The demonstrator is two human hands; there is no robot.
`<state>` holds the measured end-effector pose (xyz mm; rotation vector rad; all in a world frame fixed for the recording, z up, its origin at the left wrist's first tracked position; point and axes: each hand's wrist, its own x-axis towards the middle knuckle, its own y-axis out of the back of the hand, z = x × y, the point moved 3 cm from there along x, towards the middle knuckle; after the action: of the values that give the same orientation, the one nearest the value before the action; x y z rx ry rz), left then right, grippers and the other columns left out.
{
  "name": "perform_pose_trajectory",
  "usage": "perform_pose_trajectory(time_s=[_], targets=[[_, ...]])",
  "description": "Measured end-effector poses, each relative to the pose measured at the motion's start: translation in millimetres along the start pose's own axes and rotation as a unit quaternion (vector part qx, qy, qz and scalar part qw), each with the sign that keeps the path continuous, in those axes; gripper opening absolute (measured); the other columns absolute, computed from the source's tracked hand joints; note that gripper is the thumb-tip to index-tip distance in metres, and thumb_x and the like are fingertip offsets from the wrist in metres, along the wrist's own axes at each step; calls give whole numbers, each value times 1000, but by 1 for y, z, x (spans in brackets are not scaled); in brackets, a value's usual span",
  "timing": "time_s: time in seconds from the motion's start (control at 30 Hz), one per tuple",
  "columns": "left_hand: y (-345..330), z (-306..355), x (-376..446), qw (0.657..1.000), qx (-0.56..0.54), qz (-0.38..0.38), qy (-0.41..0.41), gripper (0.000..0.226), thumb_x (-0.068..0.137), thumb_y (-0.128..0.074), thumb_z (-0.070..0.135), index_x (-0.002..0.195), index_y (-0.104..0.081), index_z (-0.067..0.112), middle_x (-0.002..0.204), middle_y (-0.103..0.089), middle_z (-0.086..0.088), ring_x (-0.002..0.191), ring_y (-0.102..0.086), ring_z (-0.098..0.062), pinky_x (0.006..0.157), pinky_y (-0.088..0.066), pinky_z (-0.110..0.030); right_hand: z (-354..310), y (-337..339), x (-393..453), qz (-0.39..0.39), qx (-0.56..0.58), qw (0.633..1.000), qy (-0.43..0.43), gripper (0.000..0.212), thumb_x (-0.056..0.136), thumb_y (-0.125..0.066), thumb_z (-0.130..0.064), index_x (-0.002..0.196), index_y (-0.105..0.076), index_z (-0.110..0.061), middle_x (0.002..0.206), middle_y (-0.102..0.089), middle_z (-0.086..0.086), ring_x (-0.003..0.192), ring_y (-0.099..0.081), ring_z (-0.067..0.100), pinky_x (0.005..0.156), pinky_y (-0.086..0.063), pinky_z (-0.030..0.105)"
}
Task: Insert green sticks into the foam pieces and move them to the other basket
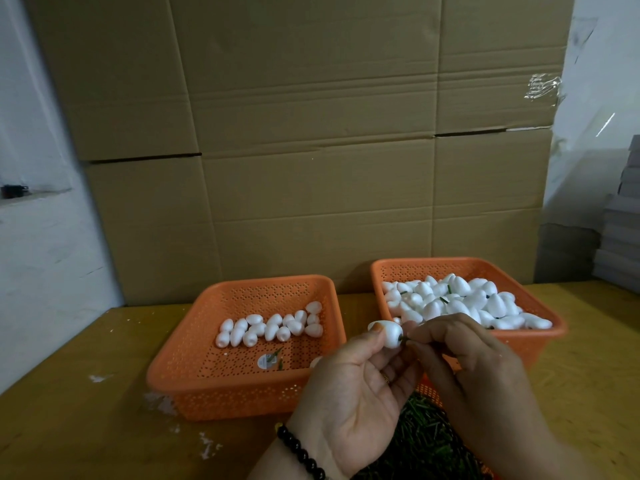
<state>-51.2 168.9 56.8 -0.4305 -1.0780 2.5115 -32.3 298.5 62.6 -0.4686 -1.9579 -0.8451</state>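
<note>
My left hand (pixel 349 386) pinches a white egg-shaped foam piece (pixel 389 333) between thumb and fingers, in front of the two orange baskets. My right hand (pixel 460 358) pinches a short green stick (pixel 403 339) whose tip sits at the foam piece's right end. The left orange basket (pixel 180 372) holds a row of several foam pieces (pixel 270 329) and two loose green sticks (pixel 277 355). The right orange basket (pixel 550 332) is heaped with foam pieces (pixel 457 301), a few green sticks showing among them.
A third orange container with a pile of green sticks (pixel 426 438) lies under my hands at the near edge. The yellow-brown table (pixel 86 410) carries white foam crumbs (pixel 100 377). Tall cardboard boxes (pixel 311 150) stand right behind the baskets. Grey stacked boxes (pixel 623 230) are at far right.
</note>
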Motion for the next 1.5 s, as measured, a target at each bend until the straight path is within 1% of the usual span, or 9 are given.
perform_pose_trajectory(time_s=[0.27,0.43,0.93,1.0,1.1,1.2,1.33,1.43,1.5], targets=[[-1,-2,0,1000,-7,6,2,25,78,-59,13,97,-67,-2,116,-66,-23,92,-64,-25,87,-51,-35,2,-1,-2,-5,4,1000,-5,10,82,-64,-16,90,-68,-16,91,-64,-13,83,-62,-3,70,-50,16],[-1,-2,0,1000,-7,6,3,17,79,-59,13,86,-69,1,107,-69,-22,85,-67,-24,81,-54,-35,2,-1,-2,-9,4,1000,-5,10,85,-63,-21,91,-68,-16,91,-64,-12,83,-62,-2,70,-50,15],[0,-3,-1,1000,4,13,3,18,89,-54,14,92,-66,1,104,-68,-21,88,-64,-25,89,-50,-37,2,-2,-2,-9,2,1000,-5,8,85,-62,-20,90,-66,-16,89,-63,-12,82,-60,-2,68,-47,11],[1,-3,0,1000,6,11,2,18,89,-54,15,90,-66,2,103,-69,-20,88,-64,-25,88,-50,-37,1,-2,-2,-10,6,1000,-6,10,87,-60,-25,90,-66,-17,89,-63,-12,82,-60,-2,69,-47,10],[2,-2,1,1000,5,3,5,17,87,-55,14,87,-67,2,101,-69,-19,86,-64,-24,91,-49,-38,1,-2,-1,-14,1,1000,-8,8,85,-62,-21,91,-66,-18,90,-62,-13,82,-60,-2,69,-47,10],[2,-1,1,1000,-1,-10,10,20,82,-57,16,88,-71,3,100,-70,-17,86,-64,-23,93,-47,-38,1,-2,-2,-22,10,1000,-16,13,82,-64,-22,95,-65,-22,92,-62,-17,83,-62,-2,68,-50,16],[4,2,2,999,2,-32,14,27,85,-54,22,83,-77,7,106,-70,-15,88,-62,-21,87,-47,-34,0,-1,-2,-38,32,999,-20,33,79,-76,-22,105,-60,-34,96,-60,-23,86,-63,-3,71,-51,16],[4,3,2,999,2,-42,27,24,74,-62,23,85,-77,8,113,-69,-13,90,-60,-21,89,-44,-34,-2,-1,-1,-48,24,998,-17,55,74,-82,-19,107,-50,-50,96,-55,-28,86,-60,-3,74,-48,12],[4,3,2,998,-4,-48,35,24,74,-62,24,85,-77,8,114,-69,-12,94,-60,-22,95,-42,-36,-3,0,1,-48,14,999,-11,51,72,-76,-25,107,-48,-51,98,-52,-30,85,-58,-5,73,-45,9]])
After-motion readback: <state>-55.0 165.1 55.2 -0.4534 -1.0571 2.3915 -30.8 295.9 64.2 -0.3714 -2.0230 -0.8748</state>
